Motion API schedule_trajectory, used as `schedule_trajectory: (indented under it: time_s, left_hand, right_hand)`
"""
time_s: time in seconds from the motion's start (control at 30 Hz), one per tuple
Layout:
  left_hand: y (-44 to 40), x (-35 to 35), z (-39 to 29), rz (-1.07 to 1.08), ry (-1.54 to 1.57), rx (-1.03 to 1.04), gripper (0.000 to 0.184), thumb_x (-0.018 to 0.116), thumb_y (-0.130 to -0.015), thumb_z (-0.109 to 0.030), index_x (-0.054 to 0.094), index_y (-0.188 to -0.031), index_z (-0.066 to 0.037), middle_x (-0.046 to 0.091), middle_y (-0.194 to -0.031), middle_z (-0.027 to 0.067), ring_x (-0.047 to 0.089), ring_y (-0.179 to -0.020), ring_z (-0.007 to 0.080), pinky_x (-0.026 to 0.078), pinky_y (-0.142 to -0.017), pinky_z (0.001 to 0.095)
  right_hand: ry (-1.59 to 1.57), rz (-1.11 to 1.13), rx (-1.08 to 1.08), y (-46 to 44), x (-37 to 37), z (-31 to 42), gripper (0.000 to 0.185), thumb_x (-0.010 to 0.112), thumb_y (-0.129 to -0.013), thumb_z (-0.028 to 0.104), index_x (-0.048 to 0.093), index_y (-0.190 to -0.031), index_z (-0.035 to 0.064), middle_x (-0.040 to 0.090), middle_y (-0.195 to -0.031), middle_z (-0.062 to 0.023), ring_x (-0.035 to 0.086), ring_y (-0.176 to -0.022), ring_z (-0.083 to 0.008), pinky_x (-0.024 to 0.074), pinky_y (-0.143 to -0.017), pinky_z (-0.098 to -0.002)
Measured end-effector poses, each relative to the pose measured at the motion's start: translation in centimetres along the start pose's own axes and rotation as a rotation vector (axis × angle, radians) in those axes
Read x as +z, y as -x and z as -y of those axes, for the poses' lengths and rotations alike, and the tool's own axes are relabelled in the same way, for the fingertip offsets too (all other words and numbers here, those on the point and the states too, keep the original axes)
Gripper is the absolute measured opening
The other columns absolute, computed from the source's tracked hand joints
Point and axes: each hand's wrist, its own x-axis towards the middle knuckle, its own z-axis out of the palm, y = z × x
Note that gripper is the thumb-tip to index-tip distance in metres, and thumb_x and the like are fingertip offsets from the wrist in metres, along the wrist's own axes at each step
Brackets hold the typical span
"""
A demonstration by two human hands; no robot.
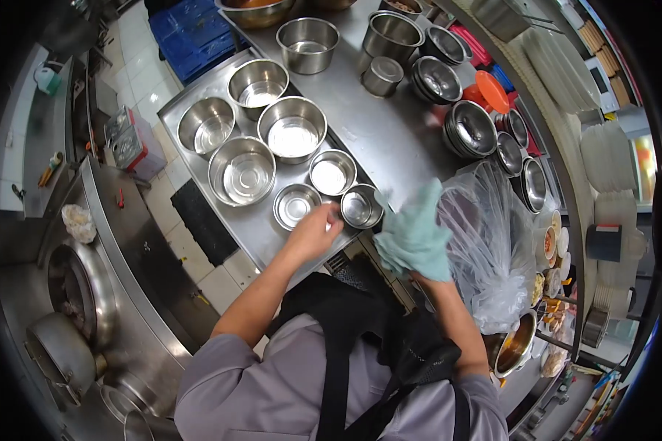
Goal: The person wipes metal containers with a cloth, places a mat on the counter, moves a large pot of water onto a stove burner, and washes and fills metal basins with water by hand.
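My left hand (pixel 316 231) is curled at the left rim of a small steel pot (pixel 362 206), its fingertips partly hidden. Right of that pot, a pale green cloth (pixel 417 234) covers most of my right hand (pixel 424 277), which grips it. Two more small pots stand by my left hand: one steel pot (pixel 296 208) and another steel pot (pixel 332 173). Behind them are larger round steel pots, among them a wide pot (pixel 292 131) and a pot at the left (pixel 241 173). All those near my hands are upright with open tops.
The steel counter (pixel 346 103) carries stacked steel bowls (pixel 471 130), an orange bowl (pixel 491 92) and a deep pot (pixel 392 38). A clear plastic bag (pixel 493 250) lies right of the cloth. Blue crates (pixel 196 33) stand beyond; a stove counter (pixel 136 253) is at left.
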Motion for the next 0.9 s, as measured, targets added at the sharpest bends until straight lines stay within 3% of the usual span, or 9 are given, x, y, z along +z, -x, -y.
schedule_trajectory:
  time_s: [0.07, 0.1, 0.13, 0.3, 0.43, 0.47, 0.53, 0.57, 0.9]
  left_hand:
    - [-4.1, -2.7, -2.8, -0.138, -0.042, 0.095, 0.048, 0.069, -0.089, -0.021, 0.054, -0.13, 0.0, 0.066, -0.102, 0.0158, 0.066, -0.088, 0.0276, 0.053, -0.08, 0.037]
    - [-6.9, -3.7, -4.0, -0.205, -0.033, 0.221, 0.05, 0.07, -0.088, -0.021, 0.054, -0.13, 0.0, 0.064, -0.108, 0.0173, 0.066, -0.092, 0.0288, 0.053, -0.082, 0.0379]
    - [-10.0, -4.5, -5.4, -0.271, -0.021, 0.349, 0.052, 0.071, -0.087, -0.022, 0.053, -0.131, -0.001, 0.062, -0.115, 0.0189, 0.065, -0.096, 0.0301, 0.053, -0.085, 0.0388]
    - [-27.4, -4.9, -10.3, -0.451, -0.237, 0.476, 0.077, 0.079, -0.079, -0.026, 0.041, -0.143, -0.005, 0.044, -0.141, 0.022, 0.045, -0.129, 0.0398, 0.041, -0.107, 0.0453]
    - [-38.4, -3.4, -10.6, -0.389, -0.389, 0.288, 0.109, 0.085, -0.068, -0.039, 0.025, -0.154, -0.011, 0.029, -0.153, 0.0237, 0.028, -0.142, 0.0459, 0.028, -0.115, 0.0566]
    - [-39.4, -3.1, -11.1, -0.337, -0.444, 0.188, 0.113, 0.086, -0.067, -0.041, 0.021, -0.156, -0.014, 0.026, -0.155, 0.0237, 0.021, -0.144, 0.0494, 0.024, -0.114, 0.0634]
    - [-41.0, -2.5, -11.4, -0.273, -0.525, 0.081, 0.121, 0.088, -0.065, -0.042, 0.015, -0.158, -0.018, 0.016, -0.161, 0.0239, 0.014, -0.147, 0.0507, 0.02, -0.115, 0.0657]
    - [-42.1, -2.1, -10.9, -0.241, -0.55, 0.043, 0.122, 0.088, -0.065, -0.042, 0.014, -0.159, -0.02, 0.014, -0.162, 0.0234, 0.012, -0.148, 0.0503, 0.021, -0.115, 0.0656]
    - [-36.1, -2.4, -16.1, -0.225, -0.632, 0.189, 0.103, 0.085, -0.064, -0.043, 0.035, -0.15, -0.016, 0.042, -0.143, 0.0201, 0.041, -0.133, 0.0442, 0.043, -0.103, 0.0557]
  right_hand:
    - [0.519, 0.042, -0.01, 4.0, -3.3, 2.8, 0.032, 0.072, -0.088, 0.012, 0.063, -0.117, 0.0014, 0.068, -0.098, -0.0136, 0.066, -0.098, -0.0233, 0.0539, -0.089, -0.0399]
    - [1.042, -0.037, -0.483, 6.0, -5.8, 0.4, 0.026, 0.071, -0.091, 0.013, 0.067, -0.113, 0.0025, 0.07, -0.099, -0.0104, 0.066, -0.096, -0.0214, 0.0534, -0.088, -0.0364]
    - [0.45, -0.15, -0.014, 8.2, -5.6, 1.1, 0.021, 0.071, -0.091, 0.015, 0.071, -0.11, 0.0048, 0.071, -0.105, -0.0049, 0.065, -0.098, -0.0203, 0.0519, -0.089, -0.0333]
    - [-0.472, -0.468, 0.423, 16.5, -10.7, -2.6, 0.048, 0.079, -0.078, 0.002, 0.063, -0.124, -0.0009, 0.07, -0.114, -0.0114, 0.068, -0.1, -0.0236, 0.0566, -0.086, -0.0379]
    - [-0.545, -0.658, 0.651, 22.8, -8.3, -5.0, 0.048, 0.082, -0.074, 0.0, 0.066, -0.12, 0.0008, 0.073, -0.106, -0.0104, 0.071, -0.092, -0.0229, 0.0587, -0.078, -0.0374]
    - [-0.472, -0.649, 0.759, 23.4, -6.8, -3.9, 0.042, 0.079, -0.081, 0.004, 0.066, -0.121, 0.0016, 0.071, -0.114, -0.0112, 0.069, -0.101, -0.0235, 0.0564, -0.086, -0.039]
    - [-0.313, -0.4, 0.519, 32.8, -9.5, -19.6, 0.04, 0.075, -0.084, 0.016, 0.066, -0.12, 0.0007, 0.068, -0.119, -0.0111, 0.065, -0.108, -0.0276, 0.0497, -0.097, -0.0394]
    - [-0.298, -0.416, 0.675, 31.8, -7.8, -16.1, 0.041, 0.075, -0.084, 0.016, 0.066, -0.121, 0.0005, 0.068, -0.119, -0.0115, 0.065, -0.109, -0.028, 0.0494, -0.097, -0.0396]
    - [-0.319, -0.59, 0.668, 28.5, -8.0, -8.2, 0.045, 0.07, -0.087, 0.021, 0.061, -0.125, -0.0008, 0.065, -0.121, -0.0155, 0.061, -0.112, -0.0327, 0.0466, -0.1, -0.0417]
